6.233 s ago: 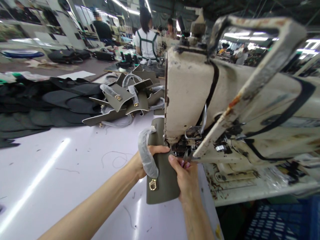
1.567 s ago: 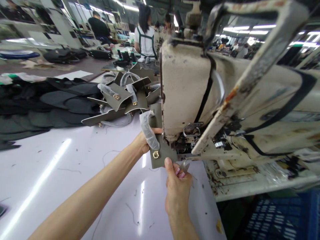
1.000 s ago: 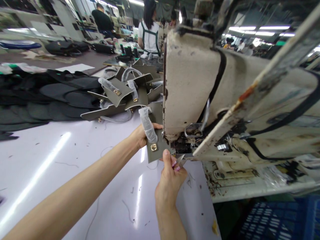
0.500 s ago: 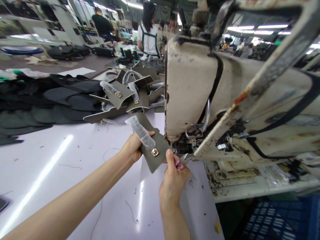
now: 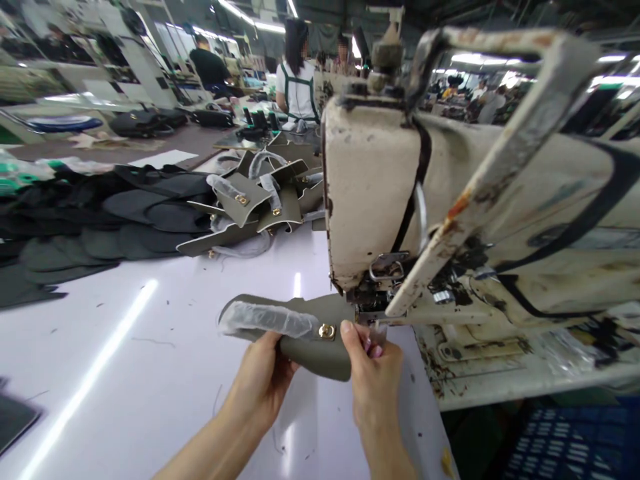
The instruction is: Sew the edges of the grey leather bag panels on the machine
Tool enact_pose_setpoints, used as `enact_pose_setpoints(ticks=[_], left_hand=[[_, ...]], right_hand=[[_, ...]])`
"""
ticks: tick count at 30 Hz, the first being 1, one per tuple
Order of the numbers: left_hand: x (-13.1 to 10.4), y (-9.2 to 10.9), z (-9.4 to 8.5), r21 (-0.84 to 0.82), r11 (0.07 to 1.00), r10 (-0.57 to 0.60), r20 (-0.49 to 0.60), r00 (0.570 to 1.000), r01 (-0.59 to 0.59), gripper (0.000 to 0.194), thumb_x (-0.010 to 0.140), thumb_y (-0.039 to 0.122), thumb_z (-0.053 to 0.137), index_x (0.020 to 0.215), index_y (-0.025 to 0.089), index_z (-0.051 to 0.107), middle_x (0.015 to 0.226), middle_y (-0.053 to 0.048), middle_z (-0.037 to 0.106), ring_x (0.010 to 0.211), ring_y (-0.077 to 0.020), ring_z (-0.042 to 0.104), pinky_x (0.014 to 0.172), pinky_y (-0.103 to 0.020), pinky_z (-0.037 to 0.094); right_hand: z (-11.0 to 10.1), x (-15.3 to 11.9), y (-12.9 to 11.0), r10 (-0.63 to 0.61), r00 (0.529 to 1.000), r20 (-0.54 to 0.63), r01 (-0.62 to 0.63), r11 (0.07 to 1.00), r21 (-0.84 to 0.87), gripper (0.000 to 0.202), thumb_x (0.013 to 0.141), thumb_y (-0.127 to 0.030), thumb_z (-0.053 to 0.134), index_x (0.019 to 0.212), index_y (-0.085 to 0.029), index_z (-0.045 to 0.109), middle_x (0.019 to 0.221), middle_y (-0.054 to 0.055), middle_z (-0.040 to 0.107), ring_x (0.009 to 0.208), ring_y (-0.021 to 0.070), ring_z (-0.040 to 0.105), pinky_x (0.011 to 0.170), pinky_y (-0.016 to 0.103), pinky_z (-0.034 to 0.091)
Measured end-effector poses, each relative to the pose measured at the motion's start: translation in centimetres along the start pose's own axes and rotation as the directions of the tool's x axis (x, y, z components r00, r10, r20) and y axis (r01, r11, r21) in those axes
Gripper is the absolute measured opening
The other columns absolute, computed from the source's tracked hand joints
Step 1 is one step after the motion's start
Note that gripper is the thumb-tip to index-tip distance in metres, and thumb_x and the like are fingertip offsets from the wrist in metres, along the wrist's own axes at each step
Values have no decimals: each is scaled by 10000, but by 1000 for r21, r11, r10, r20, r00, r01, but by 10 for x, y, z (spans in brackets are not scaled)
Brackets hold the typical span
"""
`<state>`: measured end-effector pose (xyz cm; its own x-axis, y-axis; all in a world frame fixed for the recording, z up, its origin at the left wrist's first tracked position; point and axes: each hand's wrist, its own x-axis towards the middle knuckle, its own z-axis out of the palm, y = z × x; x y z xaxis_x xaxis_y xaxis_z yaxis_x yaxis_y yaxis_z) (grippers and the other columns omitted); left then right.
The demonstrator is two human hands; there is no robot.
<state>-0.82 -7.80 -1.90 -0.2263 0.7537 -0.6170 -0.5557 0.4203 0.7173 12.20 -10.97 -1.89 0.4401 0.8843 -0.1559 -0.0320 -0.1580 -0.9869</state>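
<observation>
A grey-green leather piece (image 5: 320, 363) lies across both hands just below the head of the sewing machine (image 5: 373, 193). Clear plastic wraps the handle (image 5: 270, 319) on it, and a gold clasp (image 5: 327, 331) sits near its right end. My left hand (image 5: 265, 377) grips its lower edge from below, fingers partly hidden beneath. My right hand (image 5: 375, 367) pinches the right end, thumb on top, close to the needle area. Small pinkish scissors (image 5: 373, 347) are tucked in the curled fingers of that hand.
Similar grey-green pieces (image 5: 245, 200) with wrapped handles are heaped behind, beside a long pile of black pieces (image 5: 125, 220) at left. A rusty metal bar (image 5: 465, 200) slants before the machine. A blue crate (image 5: 570, 440) stands low at right. People work farther back.
The piece has turned from a steep slant to nearly level and come nearer. My left hand has moved down and now holds its lower edge; my right hand has shifted slightly down and right.
</observation>
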Motion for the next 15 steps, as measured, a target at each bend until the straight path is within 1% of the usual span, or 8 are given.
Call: enact_pose_setpoints(ticks=[2,5,7,8,9,11,13,15], left_hand=[[-13,-9,-2,-50,997,-66,-56,996,63,188,833,113,603,994,197,650,876,2,720,656,-97,665,549,-159,574],[-29,-18,-6,-78,993,-88,-41,995,84,161,863,164,611,1012,212,649,958,-17,724,725,-111,682,611,-189,590],[-37,-19,-13,4,994,-109,78,991,109,114,877,269,628,968,211,663,950,-42,729,748,-141,690,636,-223,587],[-41,-17,-19,115,983,-161,158,974,143,195,889,376,612,890,191,672,874,-67,730,698,-161,685,602,-239,573],[-44,-15,-25,273,947,-231,218,948,168,361,895,498,568,783,169,665,762,-90,716,604,-173,661,534,-247,537],[-49,-9,-39,609,786,-306,243,921,101,624,869,686,457,584,150,597,541,-99,629,419,-154,545,421,-239,415],[-53,-1,-52,811,576,-174,245,954,-103,680,847,727,445,514,147,567,466,-70,560,392,-121,468,422,-221,340],[-55,7,-60,880,393,3,288,958,-265,619,841,686,508,542,153,607,502,-47,561,479,-122,491,490,-213,362]], right_hand=[[-11,0,3,-6,998,69,9,999,-42,402,844,-473,644,597,-157,621,553,-28,414,574,122,350,528,243,273],[-21,6,6,-14,991,135,16,1000,-11,390,846,-454,643,597,-155,613,562,-30,397,584,120,336,544,249,268],[-23,12,5,-14,987,162,7,999,43,382,839,-439,651,587,-159,588,569,-36,376,590,117,322,554,253,268],[-23,14,4,-13,985,169,1,997,73,386,832,-435,657,573,-166,561,569,-42,356,589,115,307,555,254,263],[-23,16,2,-12,985,174,-6,995,101,397,825,-431,663,555,-176,525,569,-47,334,589,112,292,555,255,258],[-21,17,0,-10,983,184,-18,989,146,436,808,-431,676,526,-195,441,571,-56,288,591,109,259,553,258,245],[-19,17,-1,5,979,205,-44,981,187,455,796,-447,681,530,-208,400,576,-58,269,591,109,240,550,261,242],[-18,16,0,23,975,219,-76,969,234,451,789,-465,683,544,-210,404,581,-57,277,589,109,236,546,264,248]])
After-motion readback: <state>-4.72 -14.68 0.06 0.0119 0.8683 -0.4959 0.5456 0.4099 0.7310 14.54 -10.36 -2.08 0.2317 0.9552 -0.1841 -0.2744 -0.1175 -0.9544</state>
